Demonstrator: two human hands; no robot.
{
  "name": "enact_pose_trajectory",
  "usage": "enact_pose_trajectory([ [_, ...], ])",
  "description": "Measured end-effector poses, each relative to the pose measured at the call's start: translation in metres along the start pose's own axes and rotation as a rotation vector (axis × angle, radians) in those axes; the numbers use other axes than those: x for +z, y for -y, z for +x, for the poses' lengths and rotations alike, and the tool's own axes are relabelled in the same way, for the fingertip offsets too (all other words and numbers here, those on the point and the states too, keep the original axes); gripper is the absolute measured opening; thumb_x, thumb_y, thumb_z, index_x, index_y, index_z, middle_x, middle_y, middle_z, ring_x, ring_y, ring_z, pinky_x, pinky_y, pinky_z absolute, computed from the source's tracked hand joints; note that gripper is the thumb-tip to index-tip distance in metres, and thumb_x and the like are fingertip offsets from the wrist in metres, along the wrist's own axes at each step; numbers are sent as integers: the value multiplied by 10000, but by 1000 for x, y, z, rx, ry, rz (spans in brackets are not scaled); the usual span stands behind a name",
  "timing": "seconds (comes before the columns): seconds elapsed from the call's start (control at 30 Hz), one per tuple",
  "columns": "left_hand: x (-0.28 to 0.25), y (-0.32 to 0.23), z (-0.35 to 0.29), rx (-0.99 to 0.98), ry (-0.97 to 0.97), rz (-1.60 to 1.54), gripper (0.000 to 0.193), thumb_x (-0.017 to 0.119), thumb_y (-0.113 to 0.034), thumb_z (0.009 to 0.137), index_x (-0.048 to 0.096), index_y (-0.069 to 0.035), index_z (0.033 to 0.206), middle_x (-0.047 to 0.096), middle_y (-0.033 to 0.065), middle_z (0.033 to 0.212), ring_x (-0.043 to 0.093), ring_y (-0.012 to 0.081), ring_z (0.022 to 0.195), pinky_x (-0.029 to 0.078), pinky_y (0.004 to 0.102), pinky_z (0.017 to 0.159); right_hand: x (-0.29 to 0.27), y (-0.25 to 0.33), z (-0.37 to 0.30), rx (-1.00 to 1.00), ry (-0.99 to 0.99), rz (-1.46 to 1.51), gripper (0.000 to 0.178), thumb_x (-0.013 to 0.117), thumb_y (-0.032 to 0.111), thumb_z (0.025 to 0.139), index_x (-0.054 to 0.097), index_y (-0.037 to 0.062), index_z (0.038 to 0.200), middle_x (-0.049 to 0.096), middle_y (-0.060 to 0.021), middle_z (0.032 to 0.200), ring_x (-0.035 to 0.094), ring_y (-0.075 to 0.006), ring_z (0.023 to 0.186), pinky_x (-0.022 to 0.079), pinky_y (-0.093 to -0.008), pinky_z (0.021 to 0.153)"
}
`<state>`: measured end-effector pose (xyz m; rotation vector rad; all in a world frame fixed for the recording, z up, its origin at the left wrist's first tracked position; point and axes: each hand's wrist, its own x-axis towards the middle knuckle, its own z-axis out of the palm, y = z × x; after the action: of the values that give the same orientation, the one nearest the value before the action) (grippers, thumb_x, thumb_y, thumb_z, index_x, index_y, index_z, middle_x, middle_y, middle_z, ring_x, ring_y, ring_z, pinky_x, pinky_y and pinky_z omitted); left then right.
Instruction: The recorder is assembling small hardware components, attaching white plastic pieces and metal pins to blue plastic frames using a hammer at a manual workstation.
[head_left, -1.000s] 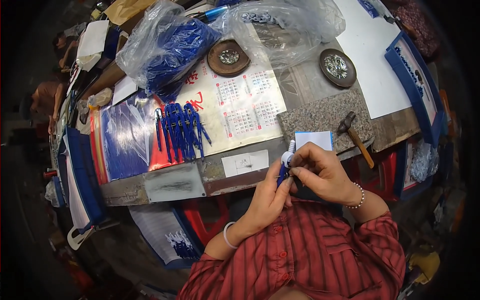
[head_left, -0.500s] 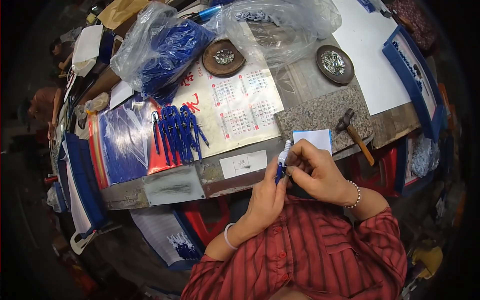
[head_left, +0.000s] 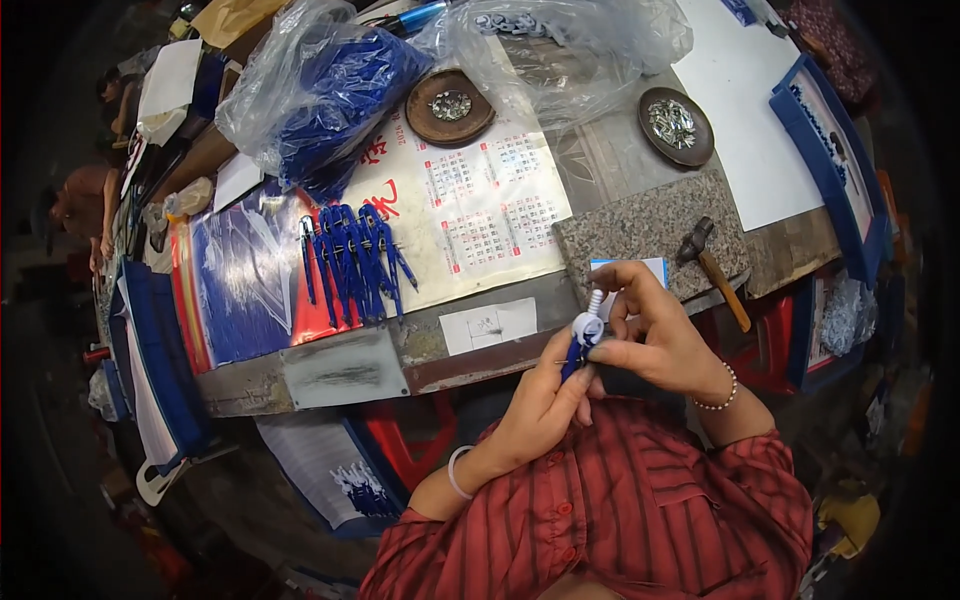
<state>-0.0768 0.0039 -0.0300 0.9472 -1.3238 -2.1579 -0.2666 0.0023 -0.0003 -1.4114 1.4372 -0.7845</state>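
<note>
My left hand is closed around the blue legs of a drawing compass, its ridged white stem pointing up and away from me. My right hand pinches at the compass's white round head, thumb against it and index finger curled above. What lies between the right fingertips is partly hidden. Both hands are just off the table's near edge, in front of my red striped shirt. Several blue compass legs lie side by side on the table to the left.
A hammer rests on a speckled stone slab beyond my right hand. Two brown dishes, a left dish and a right dish, hold small metal pieces. A plastic bag of blue parts stands far left. Blue trays flank the table.
The compass has turned so its white round head now faces up more fully. My right hand has shifted slightly right, its index finger raised; the left hand keeps its hold.
</note>
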Motion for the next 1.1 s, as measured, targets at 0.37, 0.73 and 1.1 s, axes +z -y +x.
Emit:
enact_pose_trajectory([
  [0.37,7,0,5,-11,45,33,465,396,-98,978,222,-26,1403,541,79,850,531,89,591,463,214,569,10,-21,-3,213,191,786,398,618,19,842,390,44,1168,504,-79,1098,548,-97,907,503,-196,673],
  [0.73,-2,-9,3,-31,147,-253,471,393,-101,977,218,-50,1412,557,105,844,544,107,585,470,227,579,-70,-15,39,28,-200,25,201,521,88,867,561,19,1052,591,-13,873,510,-57,655,438,-222,578],
  [1.1,-9,-16,0,-68,113,-303,465,411,-144,984,224,-3,1386,569,91,839,549,103,593,467,229,583,-169,-112,129,-24,-480,-1051,138,561,108,786,551,5,877,590,-187,828,583,-382,814,466,-451,727],
])
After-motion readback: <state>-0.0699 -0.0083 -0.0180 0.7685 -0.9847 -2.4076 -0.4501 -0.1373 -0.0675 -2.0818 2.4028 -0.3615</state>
